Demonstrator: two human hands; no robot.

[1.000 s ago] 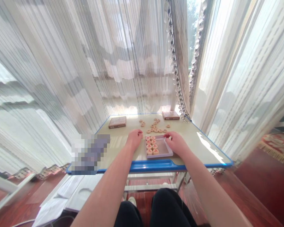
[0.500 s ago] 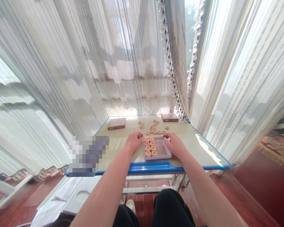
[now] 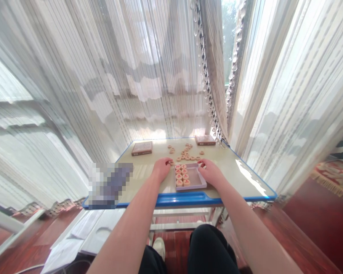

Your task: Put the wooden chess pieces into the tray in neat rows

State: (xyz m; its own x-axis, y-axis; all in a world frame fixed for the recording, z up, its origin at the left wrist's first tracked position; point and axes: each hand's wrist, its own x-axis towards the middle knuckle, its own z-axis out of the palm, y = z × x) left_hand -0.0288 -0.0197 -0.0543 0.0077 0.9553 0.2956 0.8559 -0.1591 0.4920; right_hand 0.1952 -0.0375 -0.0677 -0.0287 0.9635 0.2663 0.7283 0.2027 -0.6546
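Observation:
A shallow pale-lilac box point(image 3: 196, 187) lies near the table's front edge. Two columns of round wooden Chinese chess pieces with red characters point(image 3: 185, 176) fill its left part, and its right part shows bare bottom. My left hand point(image 3: 161, 169) is just left of the box, fingers curled and closed at a Chinese chess piece point(image 3: 172, 164) by the fingertips. At the box's right side, my right hand point(image 3: 210, 173) has thumb and fingers bent around the far right corner. More loose pieces point(image 3: 188, 157) are scattered beyond the box.
Two flat brown boxes lie farther back, one at the left point(image 3: 142, 148) and one at the right point(image 3: 205, 140). A blurred-out item point(image 3: 114, 186) lies at the table's left. The table point(image 3: 240, 186) has a blue rim; curtains point(image 3: 160, 95) hang behind it.
The view has shifted slightly. My left hand stays beside the box, with the piece at its fingertips now showing more clearly. My right hand remains at the box's right corner.

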